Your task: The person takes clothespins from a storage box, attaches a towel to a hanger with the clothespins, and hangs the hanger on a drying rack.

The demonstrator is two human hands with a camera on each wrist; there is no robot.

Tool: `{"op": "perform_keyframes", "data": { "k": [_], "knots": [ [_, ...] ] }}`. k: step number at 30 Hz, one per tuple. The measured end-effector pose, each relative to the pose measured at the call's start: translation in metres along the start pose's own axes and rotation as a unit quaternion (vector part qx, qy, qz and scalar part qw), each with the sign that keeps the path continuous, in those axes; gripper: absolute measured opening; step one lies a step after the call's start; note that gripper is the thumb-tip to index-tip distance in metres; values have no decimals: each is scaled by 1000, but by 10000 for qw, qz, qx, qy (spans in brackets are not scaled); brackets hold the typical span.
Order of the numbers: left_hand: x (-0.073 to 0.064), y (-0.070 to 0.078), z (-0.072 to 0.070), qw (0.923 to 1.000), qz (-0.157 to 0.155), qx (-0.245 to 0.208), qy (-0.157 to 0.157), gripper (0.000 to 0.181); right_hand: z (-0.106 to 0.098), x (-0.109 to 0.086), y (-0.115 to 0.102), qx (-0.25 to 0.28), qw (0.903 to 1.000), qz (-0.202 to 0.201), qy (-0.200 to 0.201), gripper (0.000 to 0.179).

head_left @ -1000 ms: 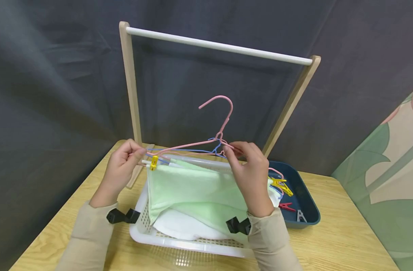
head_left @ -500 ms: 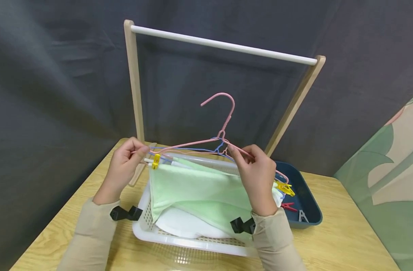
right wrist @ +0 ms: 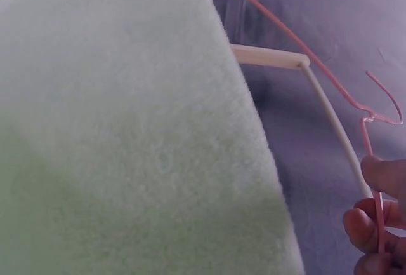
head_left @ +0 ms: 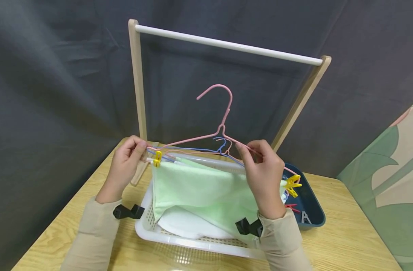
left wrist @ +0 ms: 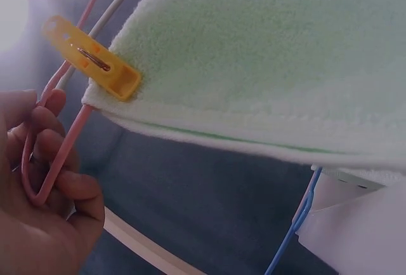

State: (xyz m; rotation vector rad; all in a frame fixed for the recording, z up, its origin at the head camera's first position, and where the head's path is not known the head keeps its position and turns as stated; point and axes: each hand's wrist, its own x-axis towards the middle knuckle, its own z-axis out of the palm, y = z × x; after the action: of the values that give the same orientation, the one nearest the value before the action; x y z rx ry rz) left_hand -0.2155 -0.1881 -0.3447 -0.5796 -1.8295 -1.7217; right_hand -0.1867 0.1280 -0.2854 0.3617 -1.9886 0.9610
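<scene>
A pink clothes hanger (head_left: pixel 196 138) is held up by both hands, hook upward. My left hand (head_left: pixel 123 165) grips its left end, fingers curled around the bent wire in the left wrist view. With thumb and fingers, my right hand (head_left: pixel 265 173) pinches the right shoulder wire. Over the lower bar hangs a pale green towel (head_left: pixel 199 184), folded across it. One yellow clothespin (left wrist: pixel 95 59) clips the towel's left edge to the bar. Another yellow clothespin (head_left: pixel 292 183) sits at the towel's right end, just beyond my right hand.
Beneath the towel stands a white basket (head_left: pixel 193 244) holding white cloth (head_left: pixel 186 224). Behind are a blue hanger (head_left: pixel 186 149) and another pink hanger. A rack with a white rod (head_left: pixel 227 44) rises at the back. Right, a dark blue tray (head_left: pixel 316 214) holds a red clothespin (head_left: pixel 291 207) and a grey one (head_left: pixel 305 217).
The held hanger has risen a little, its neck now above the hooks of the hangers behind. My right hand has shifted right, farther from the neck. The head view has swung slightly left.
</scene>
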Motion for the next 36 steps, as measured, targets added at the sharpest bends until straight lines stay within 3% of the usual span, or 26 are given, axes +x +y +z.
{"op": "perform_keyframes", "data": {
  "k": [6,11,14,20,22,28,32,36],
  "knots": [
    [1,0,-3,10000,-62,-15,-14,16,-10,9,-7,-156,9997,-168,-93,15],
    [2,-2,-5,9990,-81,-208,-400,26,-17,19,-13,-243,9984,-516,-25,13],
    [2,-3,-5,9978,-183,-106,-628,36,-22,24,-16,-276,9980,-567,53,13],
    [2,-6,-8,9962,-398,-97,-770,47,-30,36,-22,-201,9970,-673,325,14],
    [2,-8,-9,9952,-469,100,-855,47,-32,40,-23,-131,9961,-733,475,14],
    [5,-17,-14,9809,-835,803,-1565,48,-39,55,-23,-190,9929,-867,790,14],
    [6,-20,-16,9704,-1081,838,-1991,53,-42,65,-21,-270,9912,-934,902,15],
    [5,-22,-19,9646,-1219,789,-2201,57,-43,72,-19,-278,9899,-912,1051,16]
  ]
}}
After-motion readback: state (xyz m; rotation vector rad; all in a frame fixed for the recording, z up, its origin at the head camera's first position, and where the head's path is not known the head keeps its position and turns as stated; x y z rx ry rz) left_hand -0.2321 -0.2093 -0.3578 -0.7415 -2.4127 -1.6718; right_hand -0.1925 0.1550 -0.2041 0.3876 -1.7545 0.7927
